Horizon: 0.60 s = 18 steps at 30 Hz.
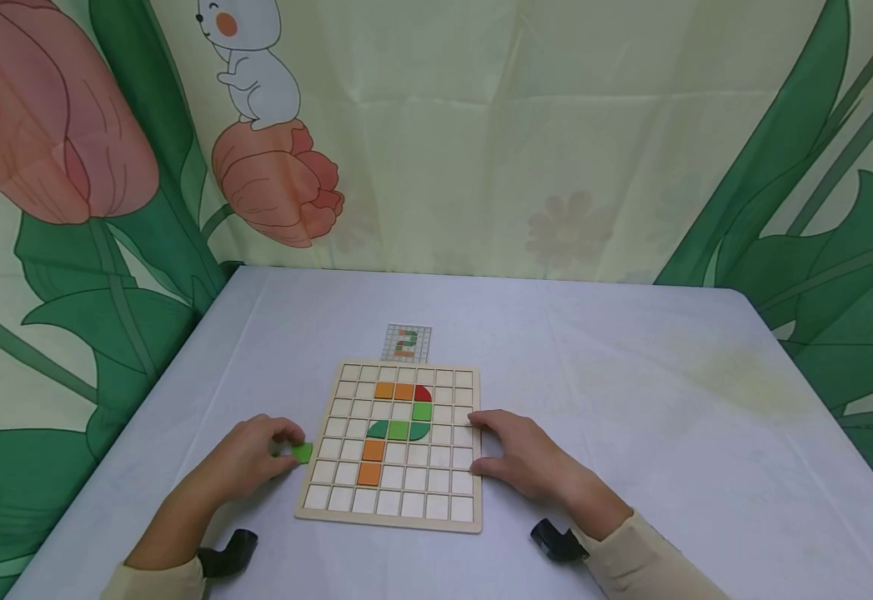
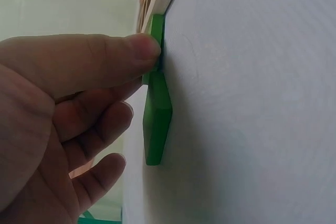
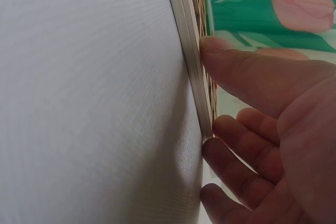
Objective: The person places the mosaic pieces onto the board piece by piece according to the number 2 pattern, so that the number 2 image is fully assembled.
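A wooden grid board [image 1: 391, 522] lies on the table with coloured tiles forming a curved figure. Two orange squares and a red rounded tile [image 1: 423, 393] make its top, light green squares and dark green rounded tiles its middle, two orange squares [image 1: 368, 474] its lower left. Beside the board's left edge my left hand [image 1: 252, 454] pinches a light green square tile [image 2: 156, 27] between thumb and fingers. Just past it, in the left wrist view, shows a second green tile [image 2: 158, 119]. My right hand [image 1: 522, 458] touches the board's right edge with thumb and fingertips spread apart.
A small patterned card [image 1: 406, 343] with a similar coloured figure lies just behind the board. White cloth covers the table [image 1: 631, 400]. A printed curtain [image 1: 481, 150] with tulips hangs behind it. Black wrist devices [image 1: 229, 553] sit near both sleeves.
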### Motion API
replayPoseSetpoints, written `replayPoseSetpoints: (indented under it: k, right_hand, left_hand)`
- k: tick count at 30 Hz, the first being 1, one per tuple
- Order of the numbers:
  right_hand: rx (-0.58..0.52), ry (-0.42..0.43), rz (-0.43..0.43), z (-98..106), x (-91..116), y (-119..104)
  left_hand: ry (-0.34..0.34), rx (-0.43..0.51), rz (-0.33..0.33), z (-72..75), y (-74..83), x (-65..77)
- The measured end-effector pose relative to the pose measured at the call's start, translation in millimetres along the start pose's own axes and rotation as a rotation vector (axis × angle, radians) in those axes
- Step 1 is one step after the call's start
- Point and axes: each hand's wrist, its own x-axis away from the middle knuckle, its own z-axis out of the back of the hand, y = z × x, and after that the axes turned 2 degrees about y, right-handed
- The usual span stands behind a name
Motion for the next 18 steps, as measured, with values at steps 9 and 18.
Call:
replayPoseSetpoints:
  k: [9,18]
  right_hand:
    - [0.009,-0.005,0.001,-0.2,-0.6,0.1]
    - [0.007,0.002,0.008,-0.6,-0.6,0.7]
  left_hand:
    - [0.025,0.003,-0.031,3.1,1.9,-0.2]
    - [0.03,0.038,-0.039,-2.0,17.6,-2.0]
